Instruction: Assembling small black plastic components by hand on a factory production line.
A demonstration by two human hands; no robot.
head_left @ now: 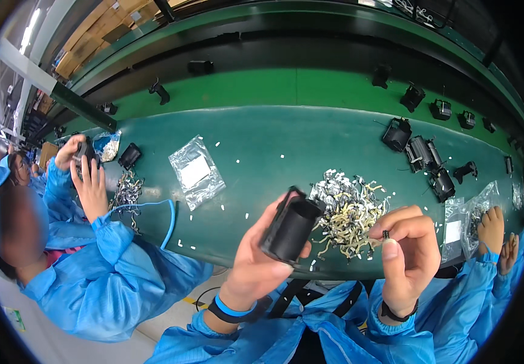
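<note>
A worker in a blue smock holds a matt black plastic housing (290,229), roughly cylindrical with a squared collar at its top end, in the left hand (256,258), whose fingers wrap its far side while the thumb presses the near side. The part sits tilted above the near edge of a dark green conveyor belt (274,136). The right hand (409,252) is curled nearly into a fist, its thumb and forefinger pinching a tiny dark component (385,234) with a pale metal tail, just beside the housing but apart from it. Dark wristbands circle both wrists.

Between and behind the two hands lies a loose heap of small metal clips (350,212), silvery and brass-toned, thin and bent, tangled together on the smooth belt. Small white flecks dot the belt around it. Farther left a clear, crinkled plastic bag (196,173) with a square white label at its centre lies flat. Toward the belt's right end stand several more black housings (422,155), boxy and glossy in places.

At left, a co-worker in the same blue cloth grips another black part (83,155) with both hands raised, near a second pile of clips (127,189) and a pale blue cable (168,224). At right, another person's hands (492,230) rest by clear bags (471,215) bearing a white label. Brown cardboard boxes (92,36) are stacked beyond the line, top left.
</note>
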